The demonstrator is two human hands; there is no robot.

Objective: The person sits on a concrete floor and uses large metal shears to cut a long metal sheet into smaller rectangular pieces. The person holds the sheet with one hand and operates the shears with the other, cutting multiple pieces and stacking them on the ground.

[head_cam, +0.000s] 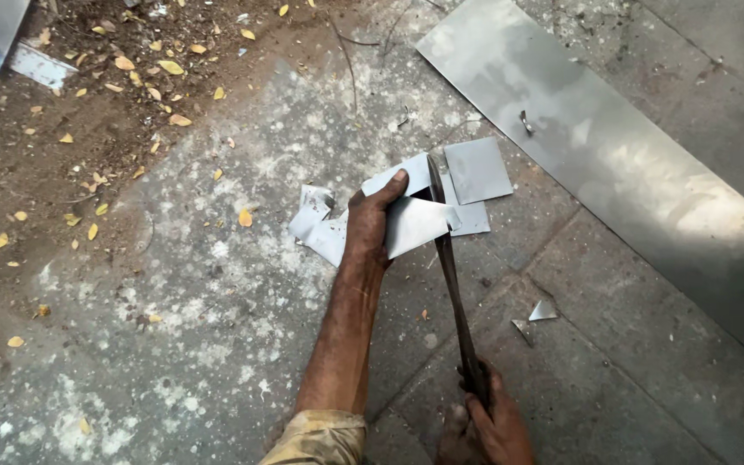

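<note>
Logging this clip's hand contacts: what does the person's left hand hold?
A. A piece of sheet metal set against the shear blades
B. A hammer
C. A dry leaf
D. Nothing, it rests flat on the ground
A: the left hand grips a pale sheet-metal piece at the blades of the long metal shears, whose handles the right hand holds.

No pkgs, labels, signs or screens in view.

The right hand (488, 422) is partly cut off by the bottom edge. The left hand (370, 222) hides part of the metal sheet piece (415, 226); the shears' (454, 275) handles are covered.
</note>
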